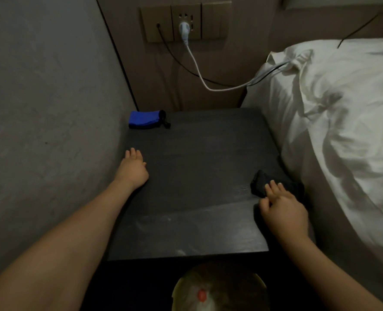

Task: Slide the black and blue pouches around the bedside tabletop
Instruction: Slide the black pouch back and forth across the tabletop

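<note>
Dim room, low light. Dark bedside table (192,167) is the landmark. Left of it, touching: grey textured wall (46,90). Behind it: brown panel w/ a beige socket plate (185,22), 1 white plug (183,29) in it; white cable (199,72) and a thin black cable (174,58) run right twd the bed. Right of table, just beside: bed w/ rumpled white bedding (343,122). Below table's front edge: a round pale bin (217,290), contents unclear.

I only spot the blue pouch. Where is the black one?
In the head view, the black pouch lies at the tabletop's right edge beside the bed, under the right hand's fingertips.
</note>
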Tool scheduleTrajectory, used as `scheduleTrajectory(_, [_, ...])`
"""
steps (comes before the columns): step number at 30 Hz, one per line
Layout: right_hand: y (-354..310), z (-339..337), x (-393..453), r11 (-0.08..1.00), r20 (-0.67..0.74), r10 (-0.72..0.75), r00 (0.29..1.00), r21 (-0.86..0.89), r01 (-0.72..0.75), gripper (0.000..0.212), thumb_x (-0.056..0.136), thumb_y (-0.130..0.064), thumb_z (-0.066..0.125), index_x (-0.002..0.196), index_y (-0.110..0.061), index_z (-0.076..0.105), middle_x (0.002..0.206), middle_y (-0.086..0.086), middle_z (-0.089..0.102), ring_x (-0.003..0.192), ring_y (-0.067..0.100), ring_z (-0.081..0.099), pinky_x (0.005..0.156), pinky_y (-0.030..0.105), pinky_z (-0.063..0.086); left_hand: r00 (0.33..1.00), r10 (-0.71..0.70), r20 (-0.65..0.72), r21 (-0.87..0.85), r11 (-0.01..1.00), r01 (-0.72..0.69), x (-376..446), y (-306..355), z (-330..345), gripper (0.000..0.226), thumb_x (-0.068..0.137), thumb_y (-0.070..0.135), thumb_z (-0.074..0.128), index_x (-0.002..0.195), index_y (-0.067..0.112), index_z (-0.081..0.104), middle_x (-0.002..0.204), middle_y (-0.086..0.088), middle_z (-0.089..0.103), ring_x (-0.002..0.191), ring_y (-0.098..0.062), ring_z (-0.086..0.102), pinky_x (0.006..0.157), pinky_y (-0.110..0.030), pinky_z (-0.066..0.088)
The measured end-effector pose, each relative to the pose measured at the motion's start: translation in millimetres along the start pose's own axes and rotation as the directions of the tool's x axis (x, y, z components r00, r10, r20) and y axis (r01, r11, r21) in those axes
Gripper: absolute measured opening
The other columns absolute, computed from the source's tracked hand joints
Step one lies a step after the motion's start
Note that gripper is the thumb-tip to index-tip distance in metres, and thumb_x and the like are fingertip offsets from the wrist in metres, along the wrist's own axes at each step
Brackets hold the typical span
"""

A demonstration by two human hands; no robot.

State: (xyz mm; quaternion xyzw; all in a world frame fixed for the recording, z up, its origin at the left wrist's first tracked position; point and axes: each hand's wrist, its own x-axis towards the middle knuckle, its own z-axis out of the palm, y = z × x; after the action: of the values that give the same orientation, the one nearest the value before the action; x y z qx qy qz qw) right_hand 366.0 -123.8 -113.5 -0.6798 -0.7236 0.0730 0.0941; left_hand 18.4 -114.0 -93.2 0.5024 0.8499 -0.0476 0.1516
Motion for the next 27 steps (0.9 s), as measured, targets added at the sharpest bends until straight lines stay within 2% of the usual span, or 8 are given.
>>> scheduleTrajectory(4, [-6,-4,-6,1.000,0.014,-0.003,1.000,-0.029,0.003,0.046,0.092,-0.023,0.042,0.135,-0.011,0.049,0.148,0.004,0.039,0.139,0.018,0.033,0.109,0.030,0.032,0.998,0.060,0.008,-0.015,0.998,-0.060,-17,1,5,0.058,0.101,0.018,0.031,0.151,-0.001,0.009,0.161,-0.017,0.003,0.149,-0.031,0.005,0.121,-0.037,0.014])
scheduleTrajectory(6, [-10,-1,-13,0.999,-0.003,0.003,1.000,-0.032,-0.003,0.048,0.089,-0.023,0.038,0.131,-0.007,0.054,0.144,0.010,0.045,0.135,0.023,0.040,0.106,0.034,0.036,0.996,0.082,0.042,-0.047,0.996,-0.080,-23,-1,4,0.061,0.099,0.020,0.034,0.152,0.002,0.009,0.161,-0.013,0.002,0.150,-0.028,0.003,0.121,-0.036,0.014])
scheduleTrajectory(10, [-25,8,-29,1.000,-0.027,-0.022,0.999,-0.021,0.021,0.054,0.075,-0.024,0.035,0.105,0.003,0.070,0.115,0.022,0.066,0.106,0.035,0.064,0.083,0.046,0.053,0.986,0.077,0.148,-0.122,0.991,-0.059,-23,-7,-9,0.056,0.101,0.018,0.026,0.153,0.006,0.009,0.162,-0.010,-0.001,0.150,-0.026,0.001,0.121,-0.034,0.010])
scheduleTrajectory(14, [-53,9,-40,0.999,0.040,-0.046,0.998,-0.015,0.047,0.050,0.069,-0.023,0.040,0.094,0.006,0.073,0.103,0.024,0.070,0.094,0.036,0.069,0.073,0.043,0.057,0.988,0.017,0.156,-0.156,0.988,0.008,-19,-7,-21,0.049,0.103,0.007,0.014,0.150,-0.003,0.006,0.160,-0.019,-0.001,0.149,-0.032,0.006,0.121,-0.035,0.010])
scheduleTrajectory(18, [-95,18,-52,0.990,0.095,-0.138,0.986,-0.002,0.139,0.047,0.061,-0.024,0.052,0.092,0.003,0.075,0.101,0.020,0.072,0.092,0.033,0.070,0.074,0.040,0.056,0.975,0.065,0.211,-0.089,0.995,-0.047,-18,-7,-23,0.050,0.103,0.007,0.017,0.150,-0.002,0.006,0.160,-0.019,-0.003,0.149,-0.032,0.002,0.121,-0.035,0.008])
scheduleTrajectory(22, [-144,32,-68,0.962,0.126,-0.270,0.954,0.084,0.261,0.060,0.062,-0.029,0.034,0.095,0.001,0.074,0.104,0.019,0.071,0.095,0.031,0.069,0.080,0.038,0.055,0.962,0.107,0.250,-0.098,0.992,-0.084,-19,-8,-22,0.054,0.101,0.013,0.020,0.152,0.003,0.006,0.161,-0.013,-0.007,0.150,-0.028,-0.003,0.121,-0.035,0.006])
scheduleTrajectory(27, [-210,46,-86,0.901,0.161,-0.427,0.890,0.156,0.405,0.061,0.061,-0.032,0.033,0.096,-0.006,0.075,0.105,0.013,0.072,0.097,0.026,0.069,0.081,0.036,0.055,0.958,0.101,0.269,-0.115,0.991,-0.073,-17,-10,-22,0.053,0.101,0.011,0.020,0.151,0.001,0.006,0.161,-0.016,-0.006,0.150,-0.030,-0.003,0.121,-0.036,0.006])
